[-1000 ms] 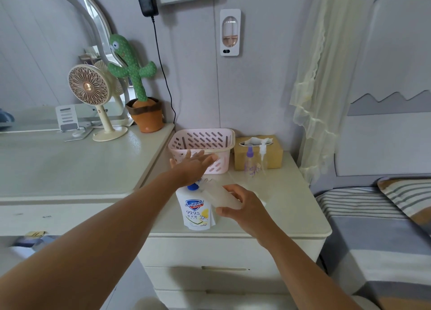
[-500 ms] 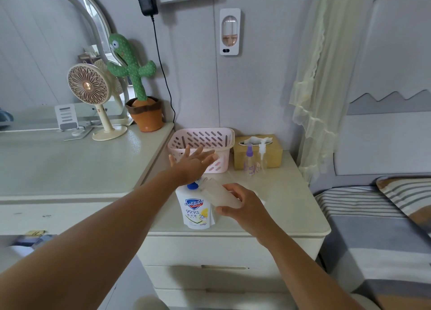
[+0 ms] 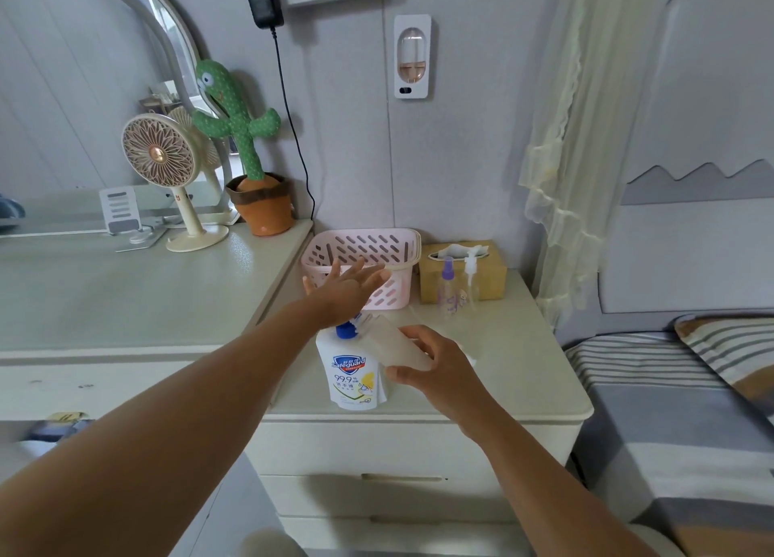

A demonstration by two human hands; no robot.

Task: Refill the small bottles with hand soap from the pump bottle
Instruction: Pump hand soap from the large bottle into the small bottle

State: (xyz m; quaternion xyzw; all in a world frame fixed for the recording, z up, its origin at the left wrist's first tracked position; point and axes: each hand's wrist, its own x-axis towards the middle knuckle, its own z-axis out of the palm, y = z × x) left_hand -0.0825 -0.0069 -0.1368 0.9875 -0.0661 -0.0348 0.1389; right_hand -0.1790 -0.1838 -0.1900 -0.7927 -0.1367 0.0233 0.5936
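A white pump bottle (image 3: 352, 371) with a blue pump and a Safeguard label stands near the front of the nightstand (image 3: 515, 368). My left hand (image 3: 344, 289) lies flat on top of its pump, fingers straight and spread. My right hand (image 3: 435, 363) grips a small translucent bottle (image 3: 396, 345), tilted with its mouth up against the pump's nozzle. Two more small bottles stand further back: a clear one with a purple spray top (image 3: 448, 289) and a clear one with a white pump top (image 3: 471, 282).
A pink slotted basket (image 3: 368, 248) sits behind my left hand, a tissue box (image 3: 488, 273) to its right. The higher dresser on the left carries a fan (image 3: 161, 171) and a toy cactus (image 3: 247, 154). A bed (image 3: 678, 410) lies to the right.
My left hand's fingers have spread and lifted slightly on the pump. The right hand and the small bottle have stayed in place.
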